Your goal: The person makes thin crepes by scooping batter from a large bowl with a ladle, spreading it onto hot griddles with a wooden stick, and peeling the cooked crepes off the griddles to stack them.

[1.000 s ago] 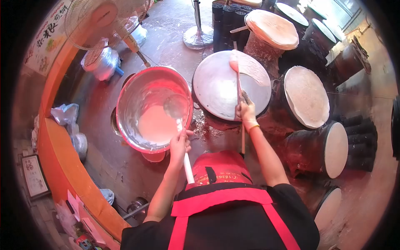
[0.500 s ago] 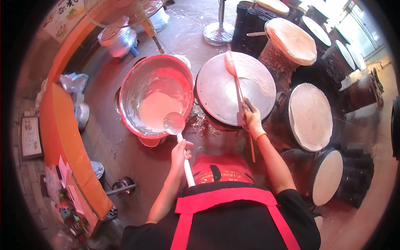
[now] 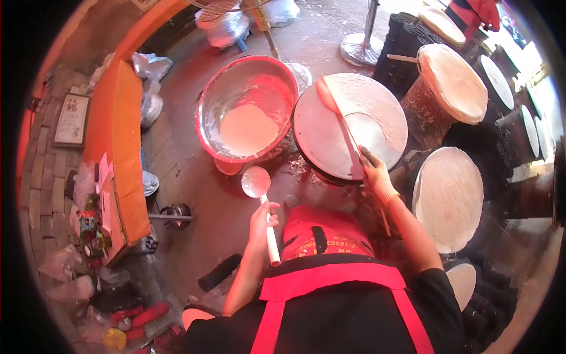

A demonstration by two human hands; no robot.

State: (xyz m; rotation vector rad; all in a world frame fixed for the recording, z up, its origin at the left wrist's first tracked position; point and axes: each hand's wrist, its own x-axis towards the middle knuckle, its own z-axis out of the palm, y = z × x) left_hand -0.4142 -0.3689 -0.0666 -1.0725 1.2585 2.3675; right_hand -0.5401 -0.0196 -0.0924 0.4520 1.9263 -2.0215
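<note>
Wide round griddle [image 3: 323, 141], coated across its far side and down its right with a thin, rough layer of pale batter [image 3: 377, 97], bare and grayish toward the near left. Just left of the griddle, a deep red-rimmed tub [image 3: 236, 88], holding a smooth pool of the same pale batter at the bottom, with whitish smears up the walls. Right of the griddle, a round pale sheet [image 3: 448, 200]; beyond it to the far right, a stack of flatbreads [image 3: 453, 82].

Grasps the long spreader [image 3: 328, 98] in the right hand [image 3: 377, 177] by the griddle's near right edge, laying the paddle at the griddle's far left. Clasps the white-handled ladle [image 3: 256, 182] in the left hand [image 3: 261, 221], near and left of the griddle, bowl smeared pale; cannot tell how full.
</note>
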